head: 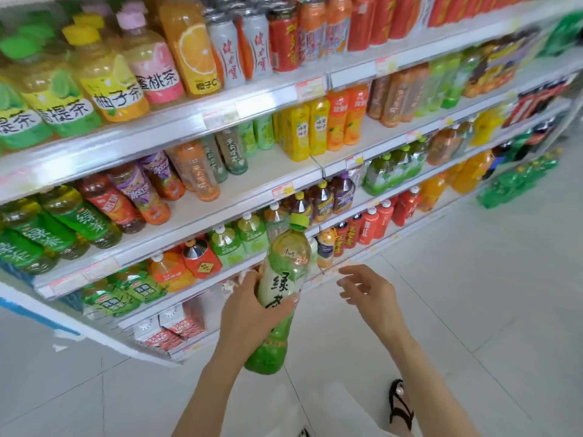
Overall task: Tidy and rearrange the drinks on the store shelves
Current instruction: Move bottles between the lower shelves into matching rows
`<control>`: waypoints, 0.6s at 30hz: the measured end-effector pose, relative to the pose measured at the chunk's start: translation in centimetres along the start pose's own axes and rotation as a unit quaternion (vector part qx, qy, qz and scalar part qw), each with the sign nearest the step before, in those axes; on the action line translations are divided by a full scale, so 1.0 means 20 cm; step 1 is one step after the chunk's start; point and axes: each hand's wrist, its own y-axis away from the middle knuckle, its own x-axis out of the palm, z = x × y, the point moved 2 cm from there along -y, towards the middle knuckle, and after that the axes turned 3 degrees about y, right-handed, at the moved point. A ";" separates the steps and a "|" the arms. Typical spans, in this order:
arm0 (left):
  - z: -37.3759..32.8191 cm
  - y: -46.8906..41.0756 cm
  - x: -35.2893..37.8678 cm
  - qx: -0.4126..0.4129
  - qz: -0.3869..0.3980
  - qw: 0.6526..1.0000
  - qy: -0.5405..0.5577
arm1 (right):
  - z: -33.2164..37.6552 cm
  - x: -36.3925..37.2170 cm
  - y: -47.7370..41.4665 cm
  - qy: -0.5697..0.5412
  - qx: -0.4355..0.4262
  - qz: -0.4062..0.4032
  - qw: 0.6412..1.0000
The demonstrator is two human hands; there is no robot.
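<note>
My left hand (pixel 249 313) grips a large green tea bottle (pixel 284 272) with a green cap around its middle, holding it upright in front of the lower shelves. My right hand (pixel 369 291) hovers just right of the bottle, fingers spread, touching nothing. Several matching green tea bottles (pixel 56 228) lie on the third shelf at the left. Large bottles with white caps (pixel 239 238) stand on the shelf right behind the held bottle.
The shelf unit (pixel 189 121) runs from the left to the far right, packed with juice, tea and soda bottles. Milk cartons (pixel 170 329) sit on the bottom shelf. Pale tiled floor (pixel 473 294) lies to the right. My sandalled foot (pixel 400 405) shows below.
</note>
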 end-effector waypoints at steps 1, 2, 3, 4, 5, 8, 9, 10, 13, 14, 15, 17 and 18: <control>-0.03 -0.02 0.06 0.000 0.004 1.000 0.000 | -0.03 -0.06 -0.03 -0.003 0.007 -0.005 1.000; -0.06 -0.04 0.12 -0.002 0.009 1.000 0.003 | -0.06 -0.12 -0.06 -0.007 0.016 -0.008 1.000; -0.09 -0.06 0.18 -0.005 0.013 1.000 0.003 | -0.10 -0.18 -0.10 -0.008 0.026 -0.009 1.000; -0.13 -0.08 0.25 -0.008 0.017 1.000 0.002 | -0.14 -0.25 -0.13 -0.007 0.035 -0.008 0.999; -0.16 -0.10 0.31 -0.011 0.020 1.000 0.002 | -0.17 -0.32 -0.17 -0.006 0.043 -0.007 0.999; -0.29 -0.16 0.51 -0.013 0.025 1.000 0.000 | -0.26 -0.54 -0.29 -0.004 0.056 -0.013 0.998; -0.34 -0.18 0.58 -0.014 0.026 1.000 0.000 | -0.28 -0.62 -0.34 0.000 0.056 -0.015 0.998; -0.39 -0.21 0.65 -0.014 0.024 1.000 0.001 | -0.30 -0.70 -0.38 0.004 0.055 -0.015 0.998; -0.56 -0.28 0.84 -0.016 0.016 1.000 0.010 | -0.33 -0.96 -0.51 0.021 0.042 -0.013 0.999; -0.62 -0.31 0.90 -0.019 0.012 1.000 0.012 | -0.34 -1.04 -0.54 0.028 0.034 -0.012 0.999; -0.68 -0.34 0.95 -0.022 0.007 1.000 0.016 | -0.34 -1.13 -0.58 0.034 0.027 -0.012 0.999; -0.78 -0.40 1.04 -0.024 -0.004 0.999 0.021 | -0.34 -1.29 -0.66 0.034 0.014 -0.019 0.999; -0.83 -0.43 1.08 -0.022 -0.008 0.999 0.021 | -0.34 -1.36 -0.70 0.032 0.008 -0.022 0.999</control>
